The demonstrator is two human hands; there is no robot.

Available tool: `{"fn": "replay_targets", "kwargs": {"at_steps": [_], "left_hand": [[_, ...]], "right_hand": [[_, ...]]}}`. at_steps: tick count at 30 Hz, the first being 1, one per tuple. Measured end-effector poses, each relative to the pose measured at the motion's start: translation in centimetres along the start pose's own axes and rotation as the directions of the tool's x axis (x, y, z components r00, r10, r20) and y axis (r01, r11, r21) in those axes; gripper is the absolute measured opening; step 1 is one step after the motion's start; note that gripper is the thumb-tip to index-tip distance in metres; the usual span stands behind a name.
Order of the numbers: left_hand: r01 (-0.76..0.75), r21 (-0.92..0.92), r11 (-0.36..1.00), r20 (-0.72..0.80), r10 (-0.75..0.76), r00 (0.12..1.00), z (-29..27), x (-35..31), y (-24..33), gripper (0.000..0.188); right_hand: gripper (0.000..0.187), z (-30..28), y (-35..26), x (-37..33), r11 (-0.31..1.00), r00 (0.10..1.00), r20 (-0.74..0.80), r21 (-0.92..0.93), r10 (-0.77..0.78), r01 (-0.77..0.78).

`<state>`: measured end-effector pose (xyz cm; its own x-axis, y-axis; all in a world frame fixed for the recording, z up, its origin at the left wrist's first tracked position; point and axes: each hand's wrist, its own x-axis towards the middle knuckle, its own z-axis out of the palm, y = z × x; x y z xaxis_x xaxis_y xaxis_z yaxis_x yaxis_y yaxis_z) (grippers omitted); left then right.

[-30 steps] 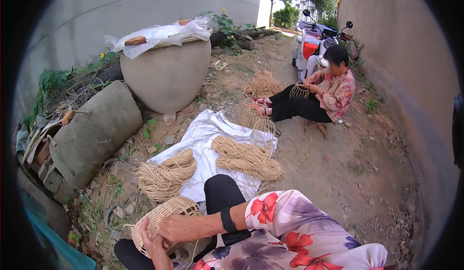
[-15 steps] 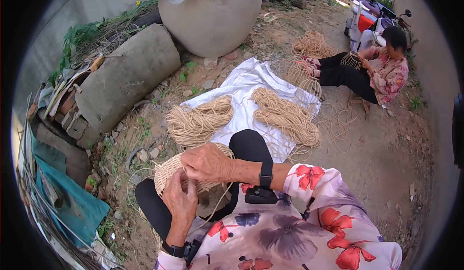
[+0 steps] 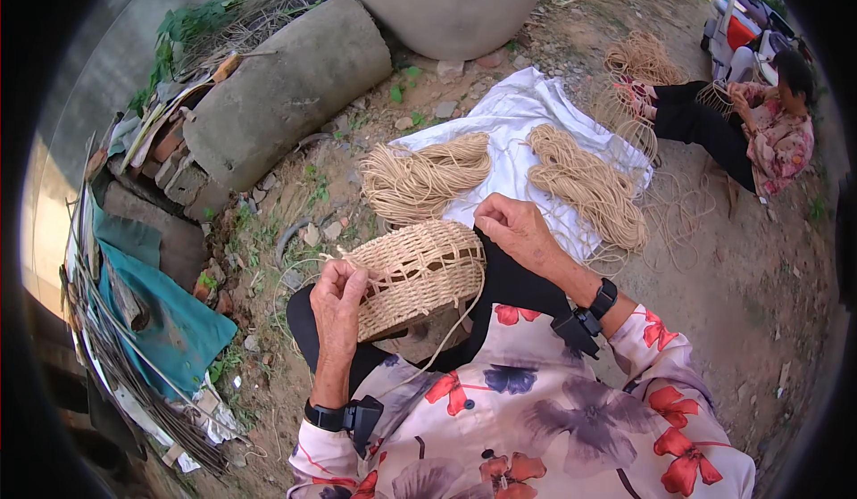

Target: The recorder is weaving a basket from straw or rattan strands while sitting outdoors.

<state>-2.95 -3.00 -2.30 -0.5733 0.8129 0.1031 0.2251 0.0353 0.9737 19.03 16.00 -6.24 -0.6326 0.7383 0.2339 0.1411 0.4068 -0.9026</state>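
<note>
A woven basket (image 3: 420,295) of pale twisted cord rests on my lap between my knees, with an open gap running across its weave. My left hand (image 3: 337,295) is closed on its left edge, thumb and fingers pinched at the weave. Just off the basket's upper right end, my right hand (image 3: 516,229) is raised with its fingers pinched together. Whatever it holds, if anything, is too small to make out. A loose cord (image 3: 451,334) hangs from the basket's right side and curves down over my shirt.
Two cord bundles (image 3: 427,178) lie by a white sheet (image 3: 500,111) ahead. Another person (image 3: 777,128) sits at the right, working cord, near a scooter (image 3: 745,26). Left are a concrete cylinder (image 3: 290,88), a teal cloth (image 3: 178,316) and sticks. A big round vessel (image 3: 451,8) stands behind.
My right hand has moved away from my left, out to the right past the basket's end. The basket's gap now shows. The whole view has shifted, so the surroundings sit farther right.
</note>
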Motion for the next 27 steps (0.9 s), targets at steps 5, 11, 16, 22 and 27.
{"fn": "replay_targets", "kwargs": {"at_steps": [5,11,16,22,27], "left_hand": [[0.019,-0.415,0.910,0.081,0.016,0.997,0.0,0.2,-0.5,0.016],[0.136,-0.758,0.638,0.161,-0.020,0.987,0.4,0.3,-1.8,0.010],[0.151,-0.769,0.621,0.214,0.027,0.977,0.4,0.8,-2.1,0.012],[0.162,-0.497,0.852,0.299,-0.007,0.954,0.0,0.9,-0.1,0.014],[0.157,-0.365,0.918,0.310,-0.040,0.950,-0.9,1.1,-0.2,0.015]], "right_hand": [[0.013,2.3,2.1,-2.6,0.888,0.993,0.119,-0.455,-0.017,0.070],[0.012,4.2,2.7,-3.3,0.801,0.991,0.091,-0.583,-0.097,0.131],[0.013,4.5,2.7,-3.5,0.844,0.997,0.080,-0.533,-0.018,0.058],[0.017,5.1,2.6,-4.1,0.684,0.967,-0.002,-0.707,-0.254,0.178],[0.014,3.0,3.2,-2.7,0.693,0.951,-0.105,-0.708,-0.292,0.135]]}}
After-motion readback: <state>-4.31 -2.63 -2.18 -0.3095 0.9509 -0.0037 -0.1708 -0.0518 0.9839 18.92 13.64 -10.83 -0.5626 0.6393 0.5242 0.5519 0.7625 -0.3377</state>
